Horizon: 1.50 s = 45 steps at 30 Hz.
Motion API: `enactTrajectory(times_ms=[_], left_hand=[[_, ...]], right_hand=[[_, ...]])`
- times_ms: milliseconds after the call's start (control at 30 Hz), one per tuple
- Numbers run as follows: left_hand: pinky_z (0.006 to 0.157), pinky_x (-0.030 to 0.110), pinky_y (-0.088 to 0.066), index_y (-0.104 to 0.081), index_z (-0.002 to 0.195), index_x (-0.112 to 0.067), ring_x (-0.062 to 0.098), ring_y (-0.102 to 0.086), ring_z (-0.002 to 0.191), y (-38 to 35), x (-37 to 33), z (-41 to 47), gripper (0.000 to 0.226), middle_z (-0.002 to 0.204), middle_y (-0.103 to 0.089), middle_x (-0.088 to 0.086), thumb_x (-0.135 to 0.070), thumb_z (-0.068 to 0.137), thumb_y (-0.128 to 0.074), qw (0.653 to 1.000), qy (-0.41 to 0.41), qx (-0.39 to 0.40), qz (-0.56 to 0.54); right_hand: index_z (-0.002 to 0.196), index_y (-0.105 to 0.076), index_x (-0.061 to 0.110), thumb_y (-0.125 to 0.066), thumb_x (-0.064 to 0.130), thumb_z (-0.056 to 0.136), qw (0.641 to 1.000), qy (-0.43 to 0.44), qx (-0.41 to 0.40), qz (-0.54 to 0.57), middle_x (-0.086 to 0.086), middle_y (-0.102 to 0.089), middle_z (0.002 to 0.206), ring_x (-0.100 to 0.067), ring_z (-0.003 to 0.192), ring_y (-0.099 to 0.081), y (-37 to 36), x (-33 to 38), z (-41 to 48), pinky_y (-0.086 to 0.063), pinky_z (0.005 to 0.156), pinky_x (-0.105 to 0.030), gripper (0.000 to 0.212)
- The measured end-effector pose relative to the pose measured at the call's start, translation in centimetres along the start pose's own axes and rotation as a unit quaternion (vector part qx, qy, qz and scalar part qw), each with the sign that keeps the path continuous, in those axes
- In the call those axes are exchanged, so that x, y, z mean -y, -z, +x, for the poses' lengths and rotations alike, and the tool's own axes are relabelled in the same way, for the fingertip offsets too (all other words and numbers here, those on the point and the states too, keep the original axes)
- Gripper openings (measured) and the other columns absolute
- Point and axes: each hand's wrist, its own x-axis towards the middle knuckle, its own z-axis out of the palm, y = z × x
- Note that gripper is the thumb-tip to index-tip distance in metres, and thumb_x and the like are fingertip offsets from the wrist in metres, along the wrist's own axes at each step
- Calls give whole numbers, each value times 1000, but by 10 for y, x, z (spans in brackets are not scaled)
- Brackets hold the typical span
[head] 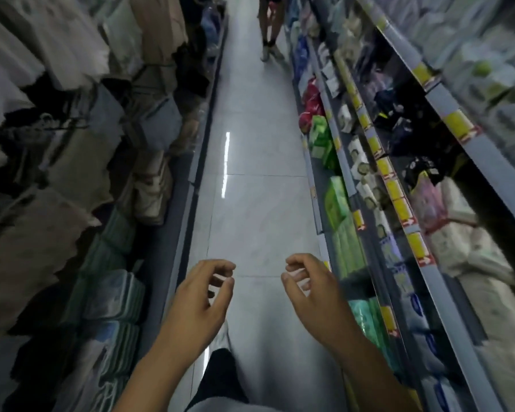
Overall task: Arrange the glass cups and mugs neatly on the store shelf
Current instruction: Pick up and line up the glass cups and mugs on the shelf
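— What were your hands doing?

— My left hand (pixel 201 295) and right hand (pixel 309 288) hung empty over the tiled floor (pixel 259 209), fingers loosely curled, apart from each other.

— What was around you?

— Folded towels (pixel 113 295) and hanging clothes (pixel 42 162) to my left, shelves (pixel 446 295) of green packets (pixel 336 200) to my right. Another person's legs (pixel 269 28) stood far down the aisle. I saw no cups or mugs anywhere.

Glossy tiled aisle (pixel 250 203) between stocked shelves (pixel 446 102)
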Motion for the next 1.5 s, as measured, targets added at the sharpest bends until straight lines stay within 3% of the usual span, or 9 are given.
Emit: enactTrajectory(times_ms=[233, 467, 567, 700, 900, 1033, 1267, 1433, 1500], left_hand=[[82, 29, -56, -59, 112, -45, -2, -59, 103, 16, -34, 199, 16, 112, -58, -28, -37, 99, -56, 988, -106, 103, 54], [78, 34, -58, -59, 109, -46, -4, -60, 97, -40, -131, 362, 13, 111, -56, -32, -39, 99, -55, 956, -230, 176, 36], [78, 34, -57, -57, 109, -46, -3, -60, 98, -73, -189, 410, 13, 110, -55, -30, -44, 99, -50, 927, -303, 221, 13], [77, 27, -53, -57, 110, -48, -2, -60, 97, -113, -266, 454, 20, 108, -55, -30, -52, 95, -45, 888, -376, 263, -24], [71, 22, -53, -60, 107, -45, 2, -63, 93, -162, -375, 496, 14, 103, -60, -23, -45, 96, -51, 834, -448, 312, -78], [73, 16, -52, -59, 109, -47, -3, -59, 102, -190, -449, 508, 18, 111, -57, -28, -52, 96, -48, 781, -517, 335, -101], [84, 17, -46, -58, 112, -34, 2, -56, 105, -241, -550, 514, 15, 110, -54, -17, -27, 99, -60, 667, -661, 304, -160], [86, 0, -34, -49, 126, -42, -6, -46, 107, -268, -585, 513, 35, 124, -42, -14, -43, 93, -61, 656, -649, 344, -174], [89, 11, -44, -45, 131, -50, -4, -47, 105, -277, -591, 510, 45, 128, -37, -17, -54, 89, -62, 649, -654, 359, -148]], right_hand=[[115, -58, 35, -60, 35, 96, 990, -38, -124, -56, 22, -59, 104, 0, 98, -58, 35, 42, 133, -52, 83, -27, 19], [121, -57, 33, -53, 45, 96, 960, -88, -243, -105, 15, -57, 110, -3, 100, -55, 107, 56, 225, -47, 85, -23, 28], [119, -55, 39, -54, 47, 97, 938, -86, -309, -134, 24, -51, 108, 2, 99, -50, 156, 54, 259, -39, 82, -13, 24], [117, -51, 46, -58, 43, 99, 914, -79, -374, -137, 29, -50, 110, 4, 102, -51, 229, 57, 293, -45, 86, -18, 20], [115, -50, 47, -58, 42, 99, 865, -51, -464, -187, 31, -49, 113, 7, 110, -50, 336, 85, 316, -38, 82, -11, 19], [112, -53, 49, -60, 44, 96, 836, -59, -517, -172, 32, -51, 115, 8, 109, -53, 389, 107, 311, -45, 84, -15, 19], [112, -52, 50, -50, 55, 90, 736, -93, -612, -274, 28, -53, 112, 3, 102, -56, 429, 130, 294, -47, 76, -20, 23], [109, -54, 38, -58, 35, 93, 628, -133, -683, -348, 20, -48, 111, 5, 96, -55, 439, 132, 287, -41, 74, -9, 17], [118, -55, 30, -59, 35, 93, 591, -181, -687, -382, 13, -45, 119, 2, 89, -52, 446, 132, 286, -40, 69, -11, 26]])
